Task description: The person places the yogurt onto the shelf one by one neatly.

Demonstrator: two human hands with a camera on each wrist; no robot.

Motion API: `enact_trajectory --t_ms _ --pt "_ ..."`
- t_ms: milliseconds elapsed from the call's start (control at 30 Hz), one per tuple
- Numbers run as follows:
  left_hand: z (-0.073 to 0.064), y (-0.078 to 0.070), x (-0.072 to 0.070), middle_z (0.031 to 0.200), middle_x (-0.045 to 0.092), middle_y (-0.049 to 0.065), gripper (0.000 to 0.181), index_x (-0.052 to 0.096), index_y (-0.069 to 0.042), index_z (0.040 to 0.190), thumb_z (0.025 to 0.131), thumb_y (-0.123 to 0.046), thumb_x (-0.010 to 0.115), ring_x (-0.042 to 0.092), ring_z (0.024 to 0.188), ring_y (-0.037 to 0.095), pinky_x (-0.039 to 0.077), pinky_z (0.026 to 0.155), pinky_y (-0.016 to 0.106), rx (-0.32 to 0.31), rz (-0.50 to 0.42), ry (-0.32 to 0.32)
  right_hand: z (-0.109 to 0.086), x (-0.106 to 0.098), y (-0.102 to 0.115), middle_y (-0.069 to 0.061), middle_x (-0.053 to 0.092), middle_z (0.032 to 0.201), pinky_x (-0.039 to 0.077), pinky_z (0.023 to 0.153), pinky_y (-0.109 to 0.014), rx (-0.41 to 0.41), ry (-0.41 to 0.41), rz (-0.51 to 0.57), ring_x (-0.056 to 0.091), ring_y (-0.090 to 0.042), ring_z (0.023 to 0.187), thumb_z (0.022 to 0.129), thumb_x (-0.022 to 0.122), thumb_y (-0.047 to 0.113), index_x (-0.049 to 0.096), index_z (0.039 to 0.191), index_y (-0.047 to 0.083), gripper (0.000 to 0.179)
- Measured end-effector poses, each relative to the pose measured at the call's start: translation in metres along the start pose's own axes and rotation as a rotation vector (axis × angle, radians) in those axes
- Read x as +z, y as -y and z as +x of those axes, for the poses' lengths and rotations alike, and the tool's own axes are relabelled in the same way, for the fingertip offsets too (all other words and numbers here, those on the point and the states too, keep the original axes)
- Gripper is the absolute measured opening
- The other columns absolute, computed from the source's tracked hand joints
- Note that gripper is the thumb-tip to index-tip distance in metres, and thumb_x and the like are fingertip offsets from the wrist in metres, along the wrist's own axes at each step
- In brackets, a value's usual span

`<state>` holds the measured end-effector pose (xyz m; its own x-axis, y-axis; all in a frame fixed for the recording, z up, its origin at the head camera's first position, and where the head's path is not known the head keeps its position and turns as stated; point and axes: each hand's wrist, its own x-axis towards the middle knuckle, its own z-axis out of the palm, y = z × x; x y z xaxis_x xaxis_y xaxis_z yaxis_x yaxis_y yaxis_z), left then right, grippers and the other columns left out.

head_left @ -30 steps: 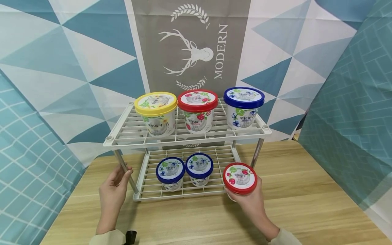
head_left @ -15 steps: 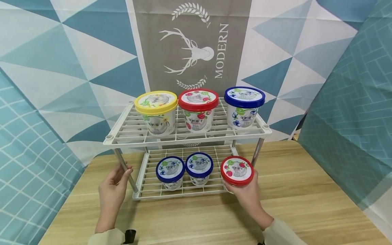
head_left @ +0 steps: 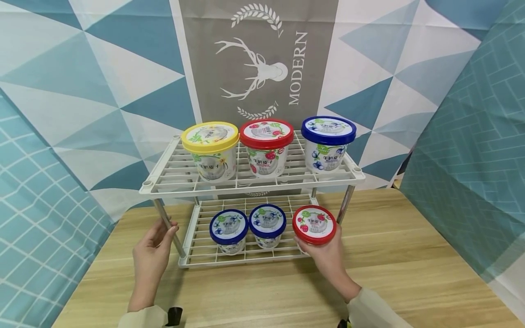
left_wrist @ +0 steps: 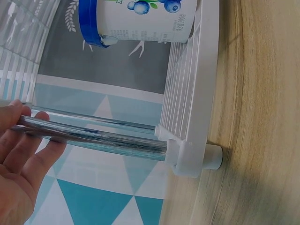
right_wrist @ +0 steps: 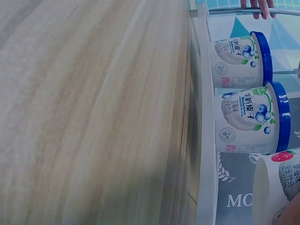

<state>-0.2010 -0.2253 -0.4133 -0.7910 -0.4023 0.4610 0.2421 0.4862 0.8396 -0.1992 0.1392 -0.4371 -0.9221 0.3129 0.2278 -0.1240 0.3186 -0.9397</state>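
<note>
My left hand (head_left: 151, 255) pinches the front left metal post (left_wrist: 93, 133) of a white two-tier rack (head_left: 246, 262) between thumb and fingers. In my right hand (head_left: 330, 262) is a small yogurt tub with a red lid (head_left: 314, 225) and strawberry pictures, gripped by its side at the right front of the lower shelf. The right wrist view shows that tub (right_wrist: 272, 192) with its base apart from the shelf bars. Two small blueberry tubs with blue lids, one on the left (head_left: 229, 228) and one nearer the middle (head_left: 267, 222), sit side by side on the lower shelf.
On the upper shelf stand three larger tubs: a yellow-lidded one (head_left: 211, 152), a red-lidded one (head_left: 266, 148) and a blue-lidded one (head_left: 328, 143). The rack's front right post (head_left: 346, 202) is close beside my right hand. The wooden table (head_left: 254, 296) carries the rack, before a patterned backdrop (head_left: 361, 54).
My right hand has moved the red-lidded strawberry tub back and slightly left, in over the lower shelf. My left hand keeps its hold on the post.
</note>
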Motion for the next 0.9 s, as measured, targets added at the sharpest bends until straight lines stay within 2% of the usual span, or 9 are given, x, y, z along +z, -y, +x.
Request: enact_trajectory --t_ms 333,633,900 --pt "0.0 -0.001 0.0 0.088 0.061 -0.032 0.027 0.067 -0.011 0.114 0.088 -0.017 0.065 0.057 0.08 -0.019 0.045 0.071 0.0 -0.013 -0.005 0.007 0.004 0.008 -0.002 -0.014 0.044 0.134 0.043 0.101 -0.052 0.0 -0.037 0.015 0.045 -0.031 0.123 0.061 0.089 0.025 0.025 0.139 0.006 0.102" --pt "0.0 -0.001 0.0 0.089 0.062 -0.031 0.027 0.067 -0.011 0.114 0.088 -0.017 0.065 0.059 0.081 -0.017 0.046 0.072 0.001 -0.021 -0.021 0.011 0.006 0.01 -0.005 -0.015 0.04 0.137 0.04 0.104 -0.052 0.017 -0.021 0.023 0.041 -0.031 0.126 0.062 0.088 0.023 0.021 0.141 0.007 0.105" --pt "-0.001 0.0 -0.001 0.09 0.063 -0.031 0.028 0.066 -0.012 0.115 0.088 -0.018 0.065 0.059 0.081 -0.016 0.046 0.071 0.0 -0.038 -0.011 0.015 0.012 0.014 -0.01 -0.014 0.042 0.136 0.039 0.106 -0.05 -0.022 -0.025 0.034 0.043 -0.029 0.125 0.061 0.089 0.019 0.023 0.142 0.007 0.105"
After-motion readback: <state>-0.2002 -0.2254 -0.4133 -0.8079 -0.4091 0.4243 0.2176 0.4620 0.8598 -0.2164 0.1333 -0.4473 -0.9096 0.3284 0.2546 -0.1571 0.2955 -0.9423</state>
